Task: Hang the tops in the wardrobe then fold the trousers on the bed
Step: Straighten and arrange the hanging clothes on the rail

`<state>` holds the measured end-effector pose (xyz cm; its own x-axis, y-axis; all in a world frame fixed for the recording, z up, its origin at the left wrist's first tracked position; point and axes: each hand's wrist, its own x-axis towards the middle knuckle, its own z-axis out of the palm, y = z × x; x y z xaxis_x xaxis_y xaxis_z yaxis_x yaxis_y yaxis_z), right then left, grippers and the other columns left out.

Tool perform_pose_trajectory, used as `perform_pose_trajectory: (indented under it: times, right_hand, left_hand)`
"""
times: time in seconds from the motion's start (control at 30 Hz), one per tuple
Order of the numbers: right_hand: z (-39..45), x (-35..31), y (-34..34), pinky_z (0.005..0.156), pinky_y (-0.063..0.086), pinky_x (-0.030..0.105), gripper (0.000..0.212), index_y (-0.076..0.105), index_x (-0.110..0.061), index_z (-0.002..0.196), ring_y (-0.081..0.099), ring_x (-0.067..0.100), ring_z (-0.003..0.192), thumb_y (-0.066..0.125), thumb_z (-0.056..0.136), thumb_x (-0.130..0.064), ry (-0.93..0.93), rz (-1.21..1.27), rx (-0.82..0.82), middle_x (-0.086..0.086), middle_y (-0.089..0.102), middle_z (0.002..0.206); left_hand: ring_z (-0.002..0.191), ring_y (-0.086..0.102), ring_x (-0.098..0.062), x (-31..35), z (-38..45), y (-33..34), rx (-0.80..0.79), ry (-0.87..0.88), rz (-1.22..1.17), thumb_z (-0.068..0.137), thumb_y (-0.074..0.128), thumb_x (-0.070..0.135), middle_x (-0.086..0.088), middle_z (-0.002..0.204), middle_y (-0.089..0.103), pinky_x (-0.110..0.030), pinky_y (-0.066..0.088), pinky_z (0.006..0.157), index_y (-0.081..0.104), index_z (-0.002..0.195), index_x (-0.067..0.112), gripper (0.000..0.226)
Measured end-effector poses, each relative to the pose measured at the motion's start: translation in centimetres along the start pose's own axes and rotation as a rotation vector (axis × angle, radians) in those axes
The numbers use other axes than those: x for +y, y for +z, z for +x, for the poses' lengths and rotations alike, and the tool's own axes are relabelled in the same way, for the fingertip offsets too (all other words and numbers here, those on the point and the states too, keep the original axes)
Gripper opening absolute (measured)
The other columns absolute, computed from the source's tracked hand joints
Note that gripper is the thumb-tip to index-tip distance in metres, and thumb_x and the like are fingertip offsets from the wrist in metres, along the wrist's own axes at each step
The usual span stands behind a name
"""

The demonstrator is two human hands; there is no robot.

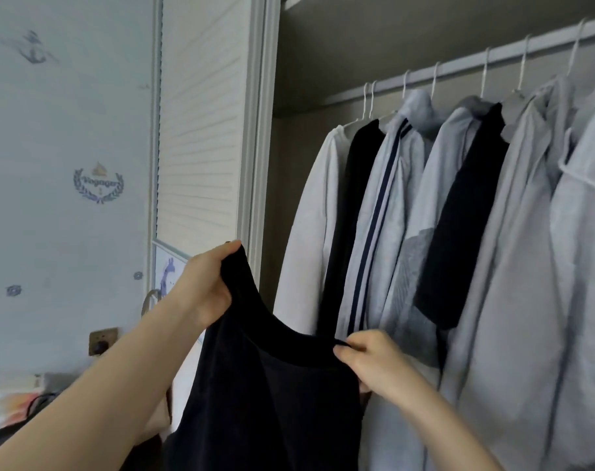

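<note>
White-framed wardrobe (pixel 262 130) stands open; its rail (pixel 493 57) is crowded rightward with hung garments (pixel 408 198), with free room only at the left end beside the frame. Dark sleeveless top (pixel 272 385) hangs in front, below the rail: judged soft, light and limp, best held at the shoulder straps. Left hand (pixel 207 283) is clenched on one strap; right hand (pixel 371 362) pinches the other.

Only readable text: "Voyager" in script on the wallpaper (pixel 51 130), inside a blue laurel-wreath emblem (pixel 98 183) topped by a small gold sailboat. Anchor motif (pixel 34 49) above it has no lettering. Nothing legible elsewhere.
</note>
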<state>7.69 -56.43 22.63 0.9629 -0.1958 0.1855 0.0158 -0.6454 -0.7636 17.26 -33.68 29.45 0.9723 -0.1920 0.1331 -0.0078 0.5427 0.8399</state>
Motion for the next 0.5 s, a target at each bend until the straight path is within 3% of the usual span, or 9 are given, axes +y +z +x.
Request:
perform_pose_trajectory:
  times: [0.13, 0.3, 0.5]
  right_hand:
    - [3.8, -3.6, -0.2, 0.056, 0.056, 0.021, 0.029, 0.063, -0.005, 0.084, 0.059, 0.010, 0.059, 0.058, 0.092, -0.033, -0.001, -0.185, -0.176, -0.001, 0.053, 0.065]
    - [9.3, -9.9, -1.1, 0.061, 0.055, 0.021, 0.020, 0.067, -0.013, 0.089, 0.069, 0.011, 0.073, 0.059, 0.092, -0.032, 0.001, -0.277, -0.263, 0.001, 0.069, 0.082]
    - [19.1, -20.7, -3.6, 0.068, 0.060, 0.026, 0.019, 0.062, -0.006, 0.101, 0.070, 0.017, 0.076, 0.056, 0.094, -0.022, -0.135, -0.005, 0.149, 0.014, 0.072, 0.091]
  left_hand:
    - [0.063, 0.056, -0.015, 3.3, 3.0, -0.4, -0.039, 0.073, 0.079, 0.092, 0.065, 0.020, -0.001, 0.068, 0.054, -0.029, 0.047, 0.064, 0.062, 0.077, 0.012, 0.017]
    - [0.063, 0.056, -0.016, 7.3, 8.1, -1.3, -0.113, 0.099, 0.128, 0.091, 0.065, 0.018, -0.002, 0.070, 0.054, -0.030, 0.049, 0.064, 0.062, 0.080, 0.010, 0.014]
    - [0.065, 0.061, -0.018, 9.4, 13.7, -1.5, -0.259, 0.110, 0.156, 0.089, 0.067, 0.018, -0.005, 0.069, 0.059, -0.031, 0.053, 0.062, 0.067, 0.080, 0.007, 0.014]
